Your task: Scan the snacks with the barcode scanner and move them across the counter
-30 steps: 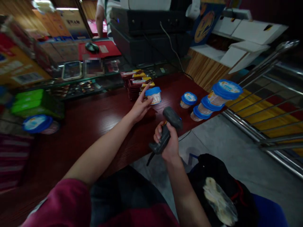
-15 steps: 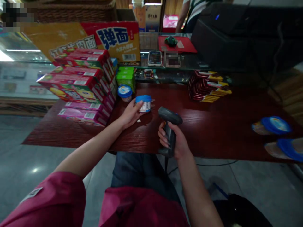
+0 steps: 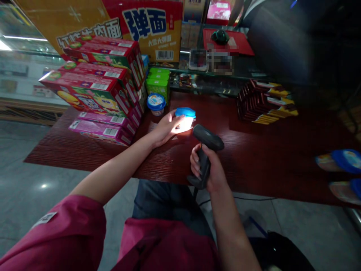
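My left hand [image 3: 167, 130] is closed around a small tub with a blue lid [image 3: 185, 112], held just over the dark wooden table. Bright light falls on the tub's side. In my right hand [image 3: 210, 165] is a black barcode scanner [image 3: 208, 137], gripped by its handle, with its head pointed at the tub from a short distance. A second blue-lidded tub [image 3: 156, 103] stands behind my left hand, close to a stack of green boxes [image 3: 158, 84].
Red and pink boxes [image 3: 93, 90] are stacked at the left. Dark red and yellow packets [image 3: 265, 103] lie at the back right. Two more blue-lidded tubs, one of them nearer the back [image 3: 345, 160], sit at the right edge. A large carton [image 3: 152, 34] stands behind.
The tub's side is now brightly lit, where it was dim before. My left hand has moved the tub slightly right. The whole view has shifted a little.
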`<state>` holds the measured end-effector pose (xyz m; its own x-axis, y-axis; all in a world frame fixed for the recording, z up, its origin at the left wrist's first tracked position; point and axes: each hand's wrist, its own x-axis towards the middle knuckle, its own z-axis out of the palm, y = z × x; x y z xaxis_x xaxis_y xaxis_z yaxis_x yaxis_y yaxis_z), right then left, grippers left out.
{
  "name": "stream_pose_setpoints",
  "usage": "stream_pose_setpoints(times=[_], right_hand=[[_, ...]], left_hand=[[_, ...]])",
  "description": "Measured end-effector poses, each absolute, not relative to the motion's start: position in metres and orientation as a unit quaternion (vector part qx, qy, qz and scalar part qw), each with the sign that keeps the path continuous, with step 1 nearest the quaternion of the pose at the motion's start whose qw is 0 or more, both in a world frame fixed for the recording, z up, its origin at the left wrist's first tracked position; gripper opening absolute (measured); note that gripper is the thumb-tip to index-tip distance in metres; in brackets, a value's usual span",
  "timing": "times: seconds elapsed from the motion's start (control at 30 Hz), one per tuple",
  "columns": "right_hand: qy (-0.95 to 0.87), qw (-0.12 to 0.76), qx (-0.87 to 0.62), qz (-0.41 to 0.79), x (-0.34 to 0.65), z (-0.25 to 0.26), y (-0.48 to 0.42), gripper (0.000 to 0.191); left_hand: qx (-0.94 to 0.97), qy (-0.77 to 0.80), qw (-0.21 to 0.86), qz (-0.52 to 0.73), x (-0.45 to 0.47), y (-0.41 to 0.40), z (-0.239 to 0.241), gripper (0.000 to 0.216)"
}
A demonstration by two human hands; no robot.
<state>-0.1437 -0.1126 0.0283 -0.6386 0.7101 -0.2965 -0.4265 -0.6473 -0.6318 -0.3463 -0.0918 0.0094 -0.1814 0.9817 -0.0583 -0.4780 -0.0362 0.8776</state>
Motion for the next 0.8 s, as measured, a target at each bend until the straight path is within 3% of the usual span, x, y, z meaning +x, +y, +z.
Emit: stream_pose_setpoints(times=[0.2,0.33,0.5,0.8], right_hand=[[-0.265,0.327,-0.266,0.867,-0.138,0.029,-0.114,0.027],[-0.256,0.33,-0.264,0.87,-0.135,0.028,-0.115,0.028],[-0.257,0.323,-0.273,0.869,-0.134,0.027,-0.117,0.027],[-0.262,0.322,-0.295,0.86,-0.133,0.029,-0.118,0.026]], left_hand=[[0.335,0.43,0.545,0.637,-0.346,-0.09,0.009,0.056],[0.466,0.495,0.357,0.641,-0.347,-0.097,0.016,0.07],[0.575,0.59,0.133,0.552,-0.356,-0.126,0.024,0.056],[0.5,0.629,-0.014,0.595,-0.378,-0.123,0.045,0.044]])
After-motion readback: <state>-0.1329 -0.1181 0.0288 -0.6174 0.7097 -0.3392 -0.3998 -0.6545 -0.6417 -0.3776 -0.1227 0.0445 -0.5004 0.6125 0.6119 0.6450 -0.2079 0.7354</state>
